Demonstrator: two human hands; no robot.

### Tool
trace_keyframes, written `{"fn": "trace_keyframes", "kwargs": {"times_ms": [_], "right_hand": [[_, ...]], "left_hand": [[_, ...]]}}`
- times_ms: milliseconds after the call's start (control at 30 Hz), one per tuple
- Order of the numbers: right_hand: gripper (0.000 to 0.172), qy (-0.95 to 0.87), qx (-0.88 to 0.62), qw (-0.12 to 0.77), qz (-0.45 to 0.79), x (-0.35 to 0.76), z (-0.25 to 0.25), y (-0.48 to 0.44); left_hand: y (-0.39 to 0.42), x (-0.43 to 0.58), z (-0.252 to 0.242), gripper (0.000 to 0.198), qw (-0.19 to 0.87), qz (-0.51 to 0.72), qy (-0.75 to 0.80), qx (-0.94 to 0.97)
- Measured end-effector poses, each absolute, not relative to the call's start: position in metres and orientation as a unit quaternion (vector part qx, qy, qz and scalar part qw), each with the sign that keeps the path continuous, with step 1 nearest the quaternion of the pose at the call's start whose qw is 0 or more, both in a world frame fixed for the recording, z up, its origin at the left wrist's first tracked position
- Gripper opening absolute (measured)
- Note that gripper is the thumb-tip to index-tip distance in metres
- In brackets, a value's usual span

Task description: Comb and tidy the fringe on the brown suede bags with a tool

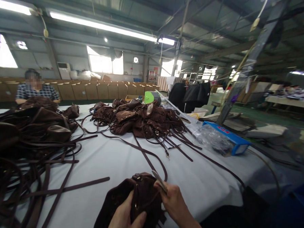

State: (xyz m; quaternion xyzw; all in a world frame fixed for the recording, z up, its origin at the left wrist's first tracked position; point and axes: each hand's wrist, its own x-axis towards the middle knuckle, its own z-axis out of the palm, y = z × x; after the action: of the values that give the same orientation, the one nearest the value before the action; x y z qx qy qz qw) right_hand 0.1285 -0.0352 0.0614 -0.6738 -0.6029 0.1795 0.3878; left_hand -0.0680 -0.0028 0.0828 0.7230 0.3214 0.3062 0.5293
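A dark brown bag (143, 192) with metal eyelets lies at the table's near edge, in front of me. My left hand (127, 217) grips its near side, thumb on top of the material. In my right hand (175, 203), closed at the bag's right upper edge, is a slim metal tool (158, 180) that looks like thread snips. Its pointed end tilts up and to the left; the fingers partly cover the rest. The bag's lower part runs out of the picture behind my left hand.
Brown bags with long straps make a pile (147, 117) mid-table and a bigger heap (33, 134) at left. A blue box (227, 137) with clear plastic stands at right. Behind the left heap sits a person (35, 87) in a checked shirt. Straps trail across the white tabletop (93, 161).
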Motion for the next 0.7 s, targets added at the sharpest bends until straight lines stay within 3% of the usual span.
{"fn": "trace_keyframes", "kwargs": {"times_ms": [133,233,433,567,700], "right_hand": [[0.042,-0.511,-0.704,0.425,0.249,0.147,0.045,-0.026],[0.042,-0.508,-0.696,0.426,0.274,0.142,0.045,-0.033],[0.011,-0.584,-0.643,0.376,0.322,0.090,0.058,-0.051],[0.016,-0.609,-0.577,0.417,0.349,0.068,0.048,-0.049],[0.033,-0.629,-0.553,0.440,0.325,0.076,0.047,-0.050]], "left_hand": [[0.002,-0.077,0.085,0.066,0.562,0.285,0.298,0.717],[0.009,-0.082,0.080,0.058,0.559,0.299,0.334,0.697],[0.013,-0.067,0.061,0.054,0.508,0.313,0.433,0.676],[0.011,-0.061,0.053,0.056,0.468,0.282,0.445,0.709],[0.012,-0.066,0.056,0.055,0.473,0.262,0.426,0.726]]}}
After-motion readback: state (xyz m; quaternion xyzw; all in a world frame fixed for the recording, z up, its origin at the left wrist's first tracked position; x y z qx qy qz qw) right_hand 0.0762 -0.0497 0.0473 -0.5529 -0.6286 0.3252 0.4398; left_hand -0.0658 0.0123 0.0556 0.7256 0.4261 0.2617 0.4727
